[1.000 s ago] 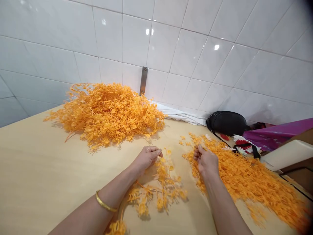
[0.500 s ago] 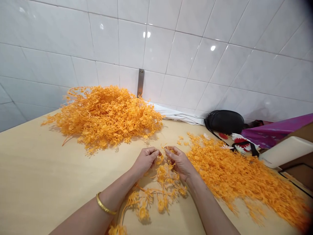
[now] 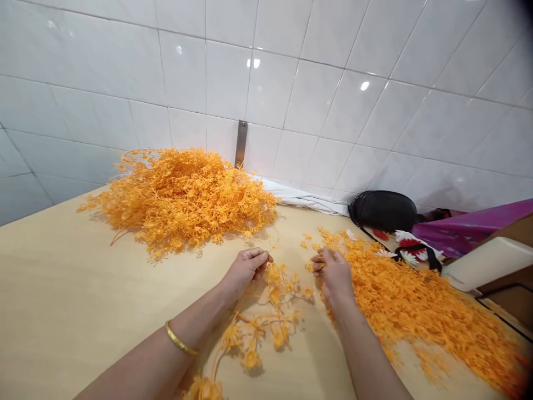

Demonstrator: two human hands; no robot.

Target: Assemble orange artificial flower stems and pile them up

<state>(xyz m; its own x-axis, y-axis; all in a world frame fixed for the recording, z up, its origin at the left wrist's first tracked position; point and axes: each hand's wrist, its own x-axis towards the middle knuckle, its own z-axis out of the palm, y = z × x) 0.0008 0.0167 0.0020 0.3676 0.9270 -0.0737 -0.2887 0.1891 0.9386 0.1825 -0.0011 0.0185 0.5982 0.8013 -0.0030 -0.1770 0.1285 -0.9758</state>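
A branching spray of orange artificial flowers [image 3: 277, 336] lies on the table between my arms, its near end running down toward the bottom edge. Thumb and fingers of my left hand [image 3: 247, 266] are pinched on the tip of that spray. My right hand [image 3: 336, 278] is apart from it, at the near-left edge of a heap of loose orange florets [image 3: 400, 300]. Its fingers are curled and slightly blurred, with a small orange floret [image 3: 308, 267] at the fingertips. A few loose florets [image 3: 307, 236] lie just beyond this hand.
A large pile of orange flower sprays [image 3: 187, 203] sits at the back left. Behind the florets are a black bag [image 3: 383, 210], red and white flowers [image 3: 410, 247], purple material [image 3: 474, 225] and a white container [image 3: 491, 262]. A tiled wall [image 3: 275, 89] borders the table [image 3: 83, 300].
My right hand has moved right, away from my left hand and the spray, to the floret heap. My left hand stays pinched in nearly the same place. The view has shifted slightly.
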